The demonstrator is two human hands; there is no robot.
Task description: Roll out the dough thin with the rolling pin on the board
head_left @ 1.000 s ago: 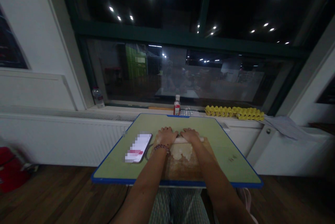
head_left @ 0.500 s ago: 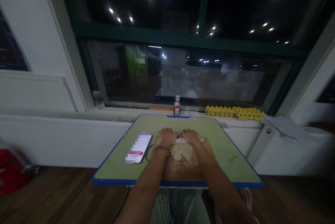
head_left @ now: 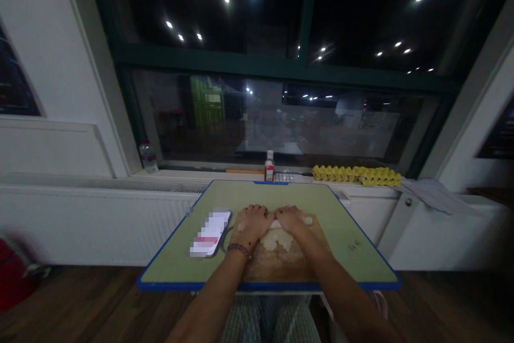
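A pale wooden rolling pin point(head_left: 307, 220) lies across a wooden board point(head_left: 277, 265) on the green table point(head_left: 353, 230). My left hand point(head_left: 252, 221) and my right hand point(head_left: 292, 217) both press down on the pin, side by side. A flattened piece of whitish dough point(head_left: 277, 240) lies on the board just on the near side of the pin, between my wrists. A beaded bracelet is on my left wrist.
A phone point(head_left: 211, 233) with a lit screen lies on the table left of the board. On the sill behind stand a small red-labelled bottle point(head_left: 269, 167), a yellow egg tray point(head_left: 357, 174), papers point(head_left: 433, 193) and a water bottle point(head_left: 148, 155). A red object point(head_left: 12, 279) is on the floor, left.
My hands and the rolling pin have drawn slightly toward me over the dough. The camera view has shifted a little.
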